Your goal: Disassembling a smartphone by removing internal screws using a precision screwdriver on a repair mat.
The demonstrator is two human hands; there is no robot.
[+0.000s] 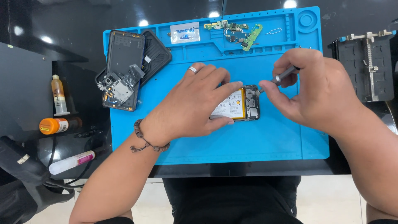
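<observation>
**Opened phone held flat while a screwdriver tip meets its top end**

The opened phone point(242, 103) lies near the middle of the blue work mat point(265, 141), its back off so the battery and the dark board section at its right end show. The left hand point(195, 103) lies over the phone's left part, fingers spread and pressing down, one fingertip on the upper edge and the thumb along the lower edge; a ring sits on one finger and a bead bracelet point(147, 141) circles the wrist. The right hand point(315, 91) is closed in a pinch around a slim grey screwdriver point(282, 76), whose tip touches the phone's upper right corner.

At the mat's upper left, a second dismantled phone frame point(120, 74) rests partly on a black back cover point(159, 54). Along the mat's top trays lie a small clear bag point(185, 32), green flex boards point(244, 35) and a SIM pin point(273, 31). On the dark desk point(62, 29) to the left stand a small glue bottle point(59, 95), an orange-capped tube point(54, 125) and a white tube point(70, 161). A black holding jig point(367, 66) sits to the right.
</observation>
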